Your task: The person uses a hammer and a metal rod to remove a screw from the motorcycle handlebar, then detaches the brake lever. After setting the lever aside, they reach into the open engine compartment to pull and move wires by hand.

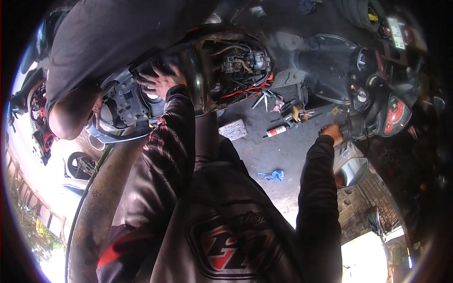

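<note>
Scooter [321, 63] looks black, its engine [243, 63] exposed.

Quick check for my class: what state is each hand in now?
Left hand: open, fingers spread, on or just over the scooter.
Right hand: closed around the handlebar.

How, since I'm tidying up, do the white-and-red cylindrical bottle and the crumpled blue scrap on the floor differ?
The bottle is white with red; the scrap is blue. The bottle has a straight, regular outline, whereas the scrap is crumpled and irregular. The bottle lies near the scattered tools, the scrap apart from them. Both lie on the grey floor.
</note>
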A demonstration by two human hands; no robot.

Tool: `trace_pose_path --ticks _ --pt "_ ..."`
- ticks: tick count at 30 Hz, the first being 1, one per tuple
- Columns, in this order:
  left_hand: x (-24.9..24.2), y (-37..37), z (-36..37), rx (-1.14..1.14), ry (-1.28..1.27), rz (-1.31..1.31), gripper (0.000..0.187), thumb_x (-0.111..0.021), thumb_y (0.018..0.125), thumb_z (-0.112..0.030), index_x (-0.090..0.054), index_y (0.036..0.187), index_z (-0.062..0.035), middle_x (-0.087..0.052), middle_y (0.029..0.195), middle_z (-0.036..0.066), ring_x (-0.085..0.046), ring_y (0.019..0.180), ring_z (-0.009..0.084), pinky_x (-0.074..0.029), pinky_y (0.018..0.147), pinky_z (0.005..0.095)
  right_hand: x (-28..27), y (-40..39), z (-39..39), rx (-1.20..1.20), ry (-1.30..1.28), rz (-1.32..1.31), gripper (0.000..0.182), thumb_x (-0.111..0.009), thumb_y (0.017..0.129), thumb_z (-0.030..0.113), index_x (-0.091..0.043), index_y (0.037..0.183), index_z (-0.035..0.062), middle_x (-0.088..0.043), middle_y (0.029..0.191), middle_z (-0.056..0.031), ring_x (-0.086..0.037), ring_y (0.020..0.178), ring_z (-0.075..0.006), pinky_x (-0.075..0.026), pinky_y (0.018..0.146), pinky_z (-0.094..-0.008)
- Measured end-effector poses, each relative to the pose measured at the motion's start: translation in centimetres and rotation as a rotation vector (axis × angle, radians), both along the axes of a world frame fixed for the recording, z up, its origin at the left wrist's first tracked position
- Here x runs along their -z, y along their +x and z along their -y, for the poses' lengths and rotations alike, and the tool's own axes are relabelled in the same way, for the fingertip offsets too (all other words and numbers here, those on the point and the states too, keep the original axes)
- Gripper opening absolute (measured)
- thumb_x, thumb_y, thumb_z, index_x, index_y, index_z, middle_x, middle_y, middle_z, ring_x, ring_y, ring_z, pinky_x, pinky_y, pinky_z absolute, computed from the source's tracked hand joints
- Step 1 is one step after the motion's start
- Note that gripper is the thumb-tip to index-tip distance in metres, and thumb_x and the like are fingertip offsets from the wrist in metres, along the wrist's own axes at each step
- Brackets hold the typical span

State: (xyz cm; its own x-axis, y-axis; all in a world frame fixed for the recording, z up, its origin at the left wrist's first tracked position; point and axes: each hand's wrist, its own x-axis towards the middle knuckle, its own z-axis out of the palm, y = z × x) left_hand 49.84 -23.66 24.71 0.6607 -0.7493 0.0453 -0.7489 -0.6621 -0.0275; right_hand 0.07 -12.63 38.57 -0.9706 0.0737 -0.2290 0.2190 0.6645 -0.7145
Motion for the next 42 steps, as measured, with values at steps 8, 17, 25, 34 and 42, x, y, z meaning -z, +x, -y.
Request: trace_pose_path --ticks 8,17,25,34,42 --pt "0.0 0.0 0.0 -0.010 0.003 -0.035 0.072 -0.040 0.089 -0.060 -0.036 0.148 -0.0172 -0.014 0.157 0.028 -0.004 0.146 0.0480 -0.011 0.113 0.0637 0.6 -0.8 -1.0 0.002 -0.044 0.023 0.030 -0.065 0.080 0.023 -0.057 0.066 -0.0023 -0.051 0.054 -0.0083 -0.051 0.042 -0.0197 -0.040 0.039 -0.0325" --pt "0.4 0.5 -0.1 0.005 -0.043 -0.088 0.074 -0.049 0.086 -0.059 -0.036 0.147 -0.0196 -0.014 0.155 0.031 -0.003 0.145 0.0502 -0.009 0.113 0.0652 -0.7 -0.9 -2.3 -0.217 -0.415 0.387 0.016 -0.063 0.089 0.019 -0.062 0.094 0.0034 -0.043 0.061 0.0002 -0.040 0.046 -0.0127 -0.035 0.044 -0.0292" --pt "1.1 0.6 -0.2 -0.008 -0.046 -0.050 0.073 -0.047 0.086 -0.060 -0.037 0.146 -0.0196 -0.014 0.155 0.031 -0.004 0.145 0.0504 -0.010 0.112 0.0658 -0.1 -1.7 -3.8 -0.493 -0.897 0.693 0.037 -0.063 0.093 0.028 -0.054 0.119 0.0029 -0.042 0.070 0.0012 -0.038 0.055 -0.0090 -0.035 0.054 -0.0268" --pt "0.6 0.3 0.0 -0.006 -0.078 -0.071 0.071 -0.048 0.086 -0.057 -0.040 0.145 -0.0183 -0.015 0.155 0.030 -0.004 0.145 0.0492 -0.009 0.113 0.0653 0.9 -4.0 -4.9 -0.627 -1.070 0.860 0.041 -0.068 0.089 0.027 -0.054 0.121 0.0055 -0.046 0.074 0.0014 -0.042 0.060 -0.0099 -0.040 0.060 -0.0258" --pt "0.3 0.3 0.0 -0.004 -0.045 -0.092 0.073 -0.046 0.086 -0.058 -0.039 0.146 -0.0162 -0.013 0.156 0.030 -0.002 0.146 0.0486 -0.007 0.114 0.0639 -0.6 0.5 -0.6 -0.244 0.022 -0.040 0.019 -0.065 0.086 0.017 -0.062 0.099 0.0034 -0.055 0.070 -0.0012 -0.050 0.053 -0.0114 -0.043 0.048 -0.0271"
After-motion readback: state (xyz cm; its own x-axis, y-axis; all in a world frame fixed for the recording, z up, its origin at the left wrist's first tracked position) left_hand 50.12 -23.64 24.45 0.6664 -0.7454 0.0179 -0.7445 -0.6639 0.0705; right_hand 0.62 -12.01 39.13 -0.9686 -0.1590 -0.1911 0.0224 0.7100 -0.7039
